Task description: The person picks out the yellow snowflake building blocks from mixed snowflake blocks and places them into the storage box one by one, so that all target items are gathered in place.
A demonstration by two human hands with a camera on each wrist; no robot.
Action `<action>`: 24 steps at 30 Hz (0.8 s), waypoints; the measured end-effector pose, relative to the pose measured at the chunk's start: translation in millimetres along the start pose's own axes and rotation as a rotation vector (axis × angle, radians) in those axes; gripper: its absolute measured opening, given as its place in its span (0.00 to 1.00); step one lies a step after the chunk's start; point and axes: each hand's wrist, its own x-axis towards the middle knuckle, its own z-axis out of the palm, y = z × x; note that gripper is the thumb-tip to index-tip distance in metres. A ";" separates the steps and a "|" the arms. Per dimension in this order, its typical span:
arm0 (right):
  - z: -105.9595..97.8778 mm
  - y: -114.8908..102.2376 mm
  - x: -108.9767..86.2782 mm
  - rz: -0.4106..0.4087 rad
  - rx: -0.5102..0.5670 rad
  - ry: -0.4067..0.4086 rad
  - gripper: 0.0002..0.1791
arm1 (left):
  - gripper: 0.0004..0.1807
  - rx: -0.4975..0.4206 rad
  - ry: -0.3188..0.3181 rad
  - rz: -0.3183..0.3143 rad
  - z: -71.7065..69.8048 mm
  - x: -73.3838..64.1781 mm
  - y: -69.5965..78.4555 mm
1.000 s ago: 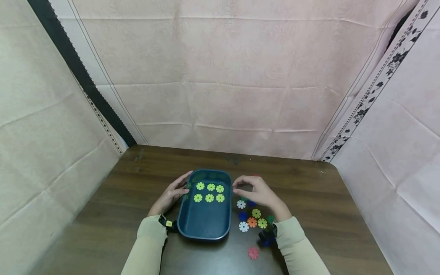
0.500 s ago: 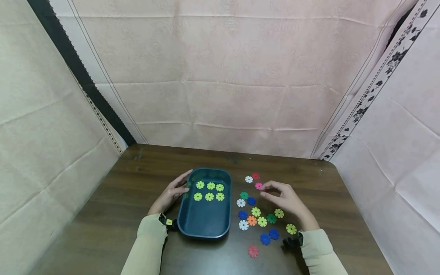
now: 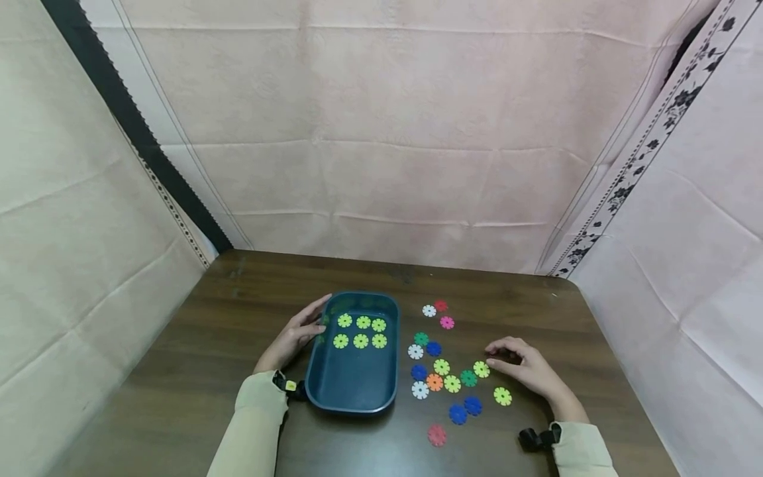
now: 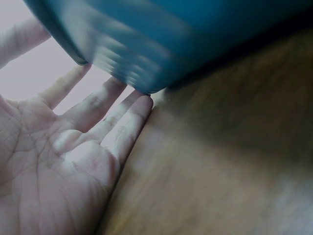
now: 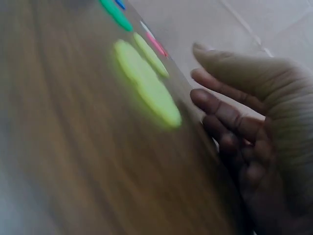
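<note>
1. Left hand [image 3: 292, 341]: at the far half of the tray's left long edge, thumb at the rim and straight fingers touching the outer wall, well apart from the palm.
2. Blue tray [image 3: 352, 392]: on the table, its long axis running from the table's far edge toward the viewer. Its far half bears six yellow-green flower discs [image 3: 360, 340] in two rows of three.
3. Loose pieces, just beyond the tray's right edge: a white flower disc [image 3: 429, 310], a red flower disc [image 3: 440, 305] and a pink flower disc [image 3: 447, 322] toward the far edge; an orange flower disc [image 3: 434, 382] nearer, among white, blue, green and yellow-green ones.
4. Loose yellow-green flower disc [image 3: 481, 369]: flat and round, so without a long axis. It lies just left of the right fingertips and slightly nearer the viewer; contact cannot be told. The right hand is much nearer it than the left, which has the tray between.
5. Right hand [image 3: 527, 368]: thumb and forefinger parted, nothing visible between them.
6. Surface and room: brown wood-grain table [image 3: 268, 278], rounded at its far right corner, with pale cloth [image 3: 387, 185] hanging behind and at both sides.
</note>
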 end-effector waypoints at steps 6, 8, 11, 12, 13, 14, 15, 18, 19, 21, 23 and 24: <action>9.8 1.1 7.2 -0.191 -0.096 -0.022 0.15 | 0.35 -0.004 0.000 -0.007 -1.6 -0.5 1.4; 10.3 1.3 6.8 -0.196 -0.102 -0.030 0.15 | 0.35 -0.006 -0.002 -0.012 -1.3 -1.2 1.5; 10.4 0.3 5.6 -0.177 -0.110 -0.043 0.14 | 0.34 -0.008 -0.002 -0.014 -1.3 -2.0 0.9; 10.4 0.0 5.3 -0.171 -0.115 -0.044 0.14 | 0.34 -0.011 -0.003 -0.012 -1.3 -2.0 0.7; 10.5 -0.5 5.0 -0.165 -0.118 -0.046 0.14 | 0.35 -0.011 -0.001 -0.013 -1.3 -2.1 0.6; 10.6 -0.9 4.9 -0.158 -0.122 -0.047 0.13 | 0.35 -0.013 -0.001 -0.011 -1.3 -1.9 0.5; 10.6 -1.2 4.9 -0.153 -0.126 -0.046 0.13 | 0.34 -0.013 -0.002 -0.008 -1.3 -1.8 0.3; 10.5 -2.2 4.8 -0.137 -0.135 -0.041 0.12 | 0.34 -0.012 -0.002 -0.005 -1.4 -1.3 -0.5; 10.6 -2.5 5.0 -0.128 -0.134 -0.041 0.12 | 0.34 -0.010 -0.002 -0.008 -1.7 -1.2 -0.3; 10.6 -3.5 5.2 -0.117 -0.134 -0.042 0.12 | 0.34 -0.005 -0.003 -0.012 -2.2 -1.2 0.0; 10.5 -4.1 5.4 -0.103 -0.127 -0.046 0.13 | 0.34 -0.004 -0.007 -0.014 -2.5 -1.2 0.5; 10.5 -4.4 5.6 -0.096 -0.124 -0.047 0.14 | 0.34 -0.005 -0.009 -0.014 -2.6 -1.0 0.8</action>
